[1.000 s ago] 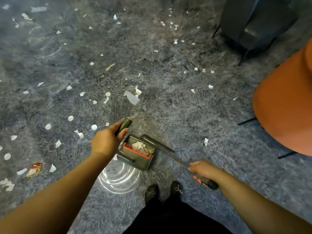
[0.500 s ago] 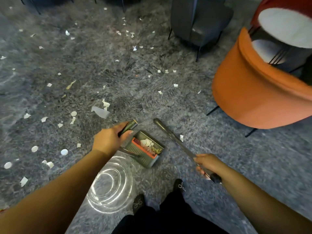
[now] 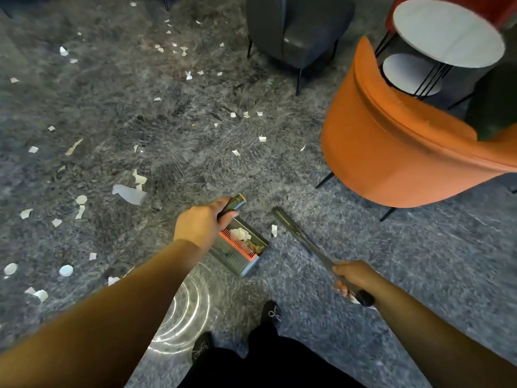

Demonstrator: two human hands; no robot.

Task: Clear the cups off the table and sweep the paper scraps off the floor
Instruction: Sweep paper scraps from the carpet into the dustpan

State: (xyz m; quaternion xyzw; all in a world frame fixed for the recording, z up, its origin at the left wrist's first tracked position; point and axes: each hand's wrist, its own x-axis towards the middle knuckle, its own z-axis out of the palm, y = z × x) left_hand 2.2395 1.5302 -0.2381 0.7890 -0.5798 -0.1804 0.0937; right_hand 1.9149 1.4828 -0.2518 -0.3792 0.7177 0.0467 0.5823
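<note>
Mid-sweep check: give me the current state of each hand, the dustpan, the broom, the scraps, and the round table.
Left hand: grips the dustpan handle.
Right hand: grips the broom handle near its top end.
Dustpan: on the carpet, holding some collected scraps.
Broom: slanted, its lower end by the dustpan.
Paper scraps: many loose on the carpet, mostly to the left and ahead.
Round table: no cups on the visible top.

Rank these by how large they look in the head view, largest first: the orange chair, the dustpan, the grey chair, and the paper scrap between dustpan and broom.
1. orange chair
2. grey chair, though it stands farther from the camera and is cut off by the frame
3. dustpan
4. paper scrap
</note>
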